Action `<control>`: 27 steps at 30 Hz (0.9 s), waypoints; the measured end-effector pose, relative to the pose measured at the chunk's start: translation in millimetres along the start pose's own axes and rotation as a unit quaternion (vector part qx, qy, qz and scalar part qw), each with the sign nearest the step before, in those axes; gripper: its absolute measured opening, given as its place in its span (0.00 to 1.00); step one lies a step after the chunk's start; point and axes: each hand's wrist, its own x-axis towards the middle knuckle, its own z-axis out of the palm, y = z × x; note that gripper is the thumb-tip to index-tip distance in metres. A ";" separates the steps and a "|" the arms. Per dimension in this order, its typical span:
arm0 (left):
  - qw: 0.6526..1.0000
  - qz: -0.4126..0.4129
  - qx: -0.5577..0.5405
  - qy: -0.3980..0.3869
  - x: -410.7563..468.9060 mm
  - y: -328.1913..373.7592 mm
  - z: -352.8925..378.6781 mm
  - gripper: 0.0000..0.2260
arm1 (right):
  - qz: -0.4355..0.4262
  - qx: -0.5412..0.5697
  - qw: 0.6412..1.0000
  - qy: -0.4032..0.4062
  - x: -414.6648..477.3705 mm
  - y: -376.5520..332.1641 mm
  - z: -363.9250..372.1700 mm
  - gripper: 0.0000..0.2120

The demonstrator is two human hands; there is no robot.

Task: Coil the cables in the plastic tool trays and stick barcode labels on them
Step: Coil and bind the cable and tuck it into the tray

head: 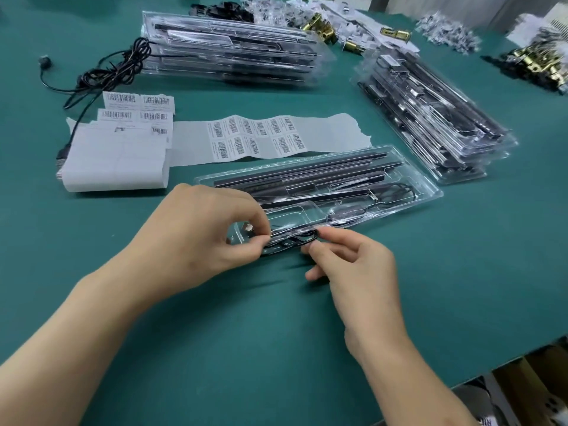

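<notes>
Green table (246, 348), seen from above.

Far left: a loose black lead (116, 69), tangled, ends in a USB plug (63, 155) that touches a folded pile of label backing (116, 167). Cut barcode labels (138, 107) lie at the pile's far edge. From the pile a strip (332, 133) of backing runs rightward, with two rows of labels near its middle. Behind it is a stack (233, 50) of filled clear trays.

Centre, near edge: the left hand (196, 229) has its fingers curled, with thumb and forefinger pinching the left end of a thin black cable (292, 242). The cable forms a flat, narrow coil at the near-left corner of the tray (292, 210), partly over its rim. The tray is clear plastic and set aslant just in front of the strip. It holds long dark rods side by side and a second dark loop at its right end.

Right of the coil: the right hand (353, 272) has forefinger and thumb closed on the coil's right end, the other fingers loosely bent beneath.

Right: a second stack (430, 118) of filled trays lies aslant, well apart from the hands.

Far edge, right: brass parts (319, 26) and heaps of small bagged pieces (445, 32), whose kind cannot be told.
</notes>
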 end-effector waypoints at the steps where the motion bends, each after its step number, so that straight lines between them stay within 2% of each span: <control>1: 1.000 -0.001 0.002 -0.003 0.1 0.2 0.4 0.05 | 0.018 0.012 1.000 -0.009 -0.8 -0.6 -1.4 0.09; 4: 1.000 -0.003 0.012 -0.004 0.4 0.0 0.1 0.06 | 0.056 0.083 0.994 -0.040 -6.0 -2.0 -4.5 0.12; 8: 1.000 -0.004 0.002 -0.003 0.2 -0.1 -1.3 0.06 | 0.030 0.120 0.992 -0.018 -11.1 1.1 2.5 0.14; 13: 1.000 0.002 0.006 -0.011 0.1 -0.7 -1.3 0.05 | -0.009 0.063 0.998 0.004 -3.6 0.8 8.2 0.15; 15: 1.000 0.002 0.007 -0.016 0.3 -1.1 -1.2 0.05 | -0.042 0.008 0.999 0.015 0.4 -0.2 7.9 0.16; 17: 1.000 0.004 0.008 -0.017 0.4 -1.3 -1.1 0.05 | -0.100 -0.094 0.989 0.051 2.9 1.2 6.6 0.19; 18: 1.000 0.004 0.007 -0.017 0.2 -1.4 -1.4 0.05 | -0.143 -0.181 0.970 0.076 4.6 3.3 4.0 0.21; 20: 1.000 0.006 0.010 -0.020 -0.4 -1.8 -1.7 0.04 | -0.242 -0.364 0.890 0.126 7.7 6.7 -3.4 0.24; 22: 0.999 0.011 0.015 -0.027 -0.5 -1.3 -2.0 0.04 | -0.331 -0.448 0.819 0.138 14.2 4.9 -11.3 0.25; 24: 0.999 0.016 0.025 -0.035 -0.3 -0.5 -2.9 0.03 | -0.412 -0.472 0.776 0.074 29.7 1.0 -21.5 0.24; 27: 0.998 0.019 0.043 -0.044 -0.4 1.6 -4.8 0.03 | -0.488 -0.465 0.733 -0.092 57.5 -8.9 -34.3 0.19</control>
